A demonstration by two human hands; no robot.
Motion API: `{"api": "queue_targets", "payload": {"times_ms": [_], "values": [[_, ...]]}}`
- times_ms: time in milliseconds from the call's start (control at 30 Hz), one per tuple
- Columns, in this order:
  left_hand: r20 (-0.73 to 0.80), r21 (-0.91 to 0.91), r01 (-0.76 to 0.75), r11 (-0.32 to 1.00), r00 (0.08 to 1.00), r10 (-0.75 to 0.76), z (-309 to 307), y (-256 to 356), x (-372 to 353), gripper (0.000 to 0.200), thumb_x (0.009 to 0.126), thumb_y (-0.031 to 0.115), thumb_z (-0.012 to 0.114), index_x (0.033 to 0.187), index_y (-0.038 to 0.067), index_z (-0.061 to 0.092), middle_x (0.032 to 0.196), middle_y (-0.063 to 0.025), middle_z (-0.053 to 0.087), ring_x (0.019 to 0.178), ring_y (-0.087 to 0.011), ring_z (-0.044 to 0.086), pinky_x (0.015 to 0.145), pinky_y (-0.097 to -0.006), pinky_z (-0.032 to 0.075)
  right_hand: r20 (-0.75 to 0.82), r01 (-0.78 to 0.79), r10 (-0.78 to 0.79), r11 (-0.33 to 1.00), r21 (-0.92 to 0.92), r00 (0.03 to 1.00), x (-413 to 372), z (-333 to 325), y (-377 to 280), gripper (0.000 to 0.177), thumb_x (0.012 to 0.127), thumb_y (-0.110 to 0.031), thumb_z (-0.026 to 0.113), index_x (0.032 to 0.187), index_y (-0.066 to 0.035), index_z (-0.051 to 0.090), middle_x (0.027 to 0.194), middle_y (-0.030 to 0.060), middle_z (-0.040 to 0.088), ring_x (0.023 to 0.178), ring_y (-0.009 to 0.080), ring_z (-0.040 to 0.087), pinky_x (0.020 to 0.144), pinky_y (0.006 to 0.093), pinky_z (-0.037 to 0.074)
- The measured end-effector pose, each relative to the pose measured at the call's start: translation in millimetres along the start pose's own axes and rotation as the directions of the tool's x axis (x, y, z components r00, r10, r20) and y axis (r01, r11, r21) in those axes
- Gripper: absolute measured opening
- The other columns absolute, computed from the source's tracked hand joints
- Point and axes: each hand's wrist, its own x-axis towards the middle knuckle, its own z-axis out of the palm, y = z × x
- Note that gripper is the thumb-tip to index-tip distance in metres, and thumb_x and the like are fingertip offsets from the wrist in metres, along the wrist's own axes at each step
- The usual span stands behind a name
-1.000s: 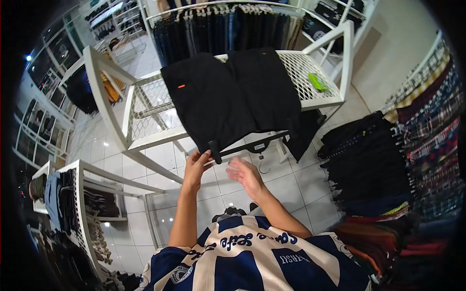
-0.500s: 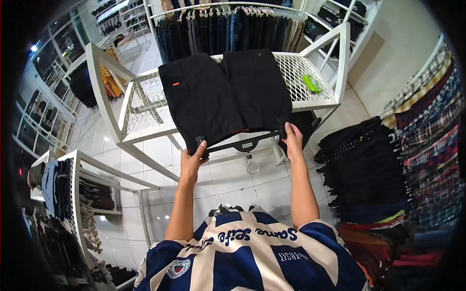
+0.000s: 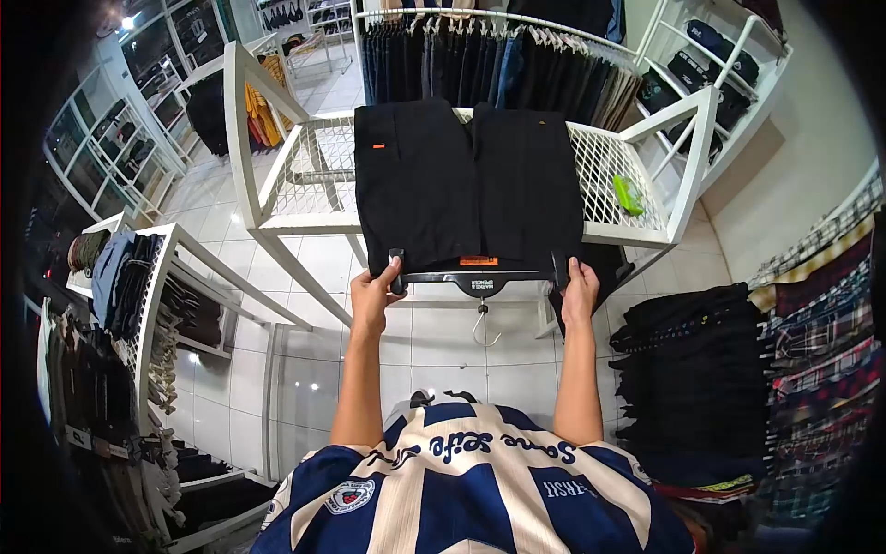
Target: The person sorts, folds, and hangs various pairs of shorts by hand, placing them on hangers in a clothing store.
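Black shorts (image 3: 415,189) lie spread over a white mesh rack (image 3: 314,223), legs pointing away from me and waist toward me. A black clip hanger (image 3: 429,276) runs along the waist, its metal hook (image 3: 481,325) hanging down on my side. My left hand (image 3: 372,300) is closed around the hanger's left clip, thumb on top. At the right clip, my right hand (image 3: 580,294) pinches the hanger's end beside the cloth. An orange label (image 3: 478,261) shows at the middle of the waist.
A bright green object (image 3: 627,195) rests on the mesh at the right. Behind stands a rail of hanging trousers (image 3: 443,65). Stacked dark clothes (image 3: 692,369) and plaid shirts (image 3: 821,369) are at my right, a shelf of folded clothes (image 3: 129,277) at my left.
The hanger has gone from tilted to nearly level, and the waist is straighter. The orange label has come into sight. My view has shifted, while both hands keep their hold.
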Motion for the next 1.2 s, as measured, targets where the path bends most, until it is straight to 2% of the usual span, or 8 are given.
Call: {"api": "queue_targets", "payload": {"times_ms": [400,567,767,867,933,1000,1133,1200], "values": [[0.037,0.029,0.038,0.999,0.999,-0.039,-5.9,7.4,-6.7,0.036,0.089,0.028,0.084,0.096,-0.004,0.070,0.082,-0.0093,0.071,0.068,-0.0193,0.071,0.062,-0.0327,0.062,-0.138,0.038,-0.025,0.995,0.092,0.990,8.5,0.8,2.3,0.028,0.104,-0.026,0.066,0.119,-0.001,0.062,0.090,0.0039,0.066,0.066,0.0107,0.060,0.052,0.0284,0.050],[0.155,0.060,0.077,0.995,0.984,-0.086,-3.8,15.0,-5.5,0.039,0.091,0.032,0.082,0.100,-0.002,0.064,0.083,-0.0074,0.069,0.068,-0.0176,0.071,0.061,-0.0287,0.061,0.099,-0.124,0.098,0.941,0.316,0.990,-49.4,11.6,-43.3,0.050,0.101,-0.051,0.065,0.126,-0.008,0.058,0.101,0.0041,0.061,0.092,0.0181,0.065,0.079,0.0378,0.058],[0.281,0.047,0.117,0.992,0.951,-0.126,-9.1,22.6,-6.5,0.034,0.093,0.031,0.081,0.096,0.001,0.065,0.080,-0.0050,0.067,0.069,-0.0160,0.071,0.067,-0.0293,0.063,0.288,-0.210,0.141,0.952,0.224,0.947,-113.4,54.5,-32.7,0.033,0.104,-0.038,0.065,0.120,-0.010,0.058,0.109,0.0048,0.065,0.101,0.0183,0.068,0.080,0.0370,0.059],[0.368,0.073,0.143,0.987,0.916,-0.160,-13.2,25.4,-3.9,0.051,0.091,0.034,0.083,0.117,-0.004,0.060,0.089,-0.0091,0.069,0.074,-0.0179,0.073,0.067,-0.0311,0.064,0.231,-0.087,0.038,0.975,0.205,0.972,-108.3,64.9,-25.3,0.023,0.107,-0.028,0.062,0.122,-0.012,0.056,0.112,0.0068,0.068,0.101,0.0177,0.070,0.078,0.0344,0.059],[0.285,0.243,-0.046,0.969,0.958,-0.026,-12.1,34.4,-12.4,0.078,0.091,0.035,0.082,0.144,-0.008,0.043,0.111,-0.0164,0.069,0.091,-0.0222,0.074,0.076,-0.0329,0.063,0.270,-0.031,-0.021,0.982,0.185,0.963,-115.1,75.3,-46.3,0.022,0.108,-0.024,0.059,0.125,-0.011,0.056,0.112,0.0099,0.072,0.090,0.0161,0.072,0.072,0.0305,0.060],[0.261,0.394,-0.524,0.755,0.852,0.455,-21.4,20.6,-1.7,0.113,0.087,0.037,0.085,0.165,-0.001,0.013,0.161,-0.0307,0.034,0.151,-0.0386,0.036,0.121,-0.0479,0.034,0.286,0.040,-0.083,0.987,0.154,0.955,-122.5,85.1,-70.3,0.022,0.108,-0.023,0.058,0.125,-0.010,0.055,0.111,0.0114,0.073,0.088,0.0158,0.073,0.071,0.0300,0.060],[0.603,0.352,-0.821,0.448,0.566,0.563,-33.8,77.6,-33.6,0.093,0.078,0.045,0.087,0.158,0.019,0.047,0.168,-0.0198,0.030,0.158,-0.0426,0.020,0.126,-0.0573,0.019,0.311,0.106,-0.176,0.968,0.229,0.934,-131.0,90.9,-115.7,0.028,0.108,-0.021,0.058,0.130,-0.005,0.054,0.110,0.0134,0.073,0.089,0.0153,0.074,0.073,0.0286,0.061],[0.798,0.345,-0.934,0.093,0.344,0.495,-22.5,93.7,-53.8,0.086,0.075,0.042,0.089,0.151,0.018,0.057,0.166,-0.0148,0.038,0.158,-0.0398,0.023,0.126,-0.0605,0.016,0.299,0.142,-0.215,0.958,0.249,0.930,-129.3,86.9,-139.4,0.031,0.107,-0.021,0.059,0.132,-0.003,0.057,0.105,0.0124,0.075,0.085,0.0139,0.074,0.073,0.0268,0.061]]}}
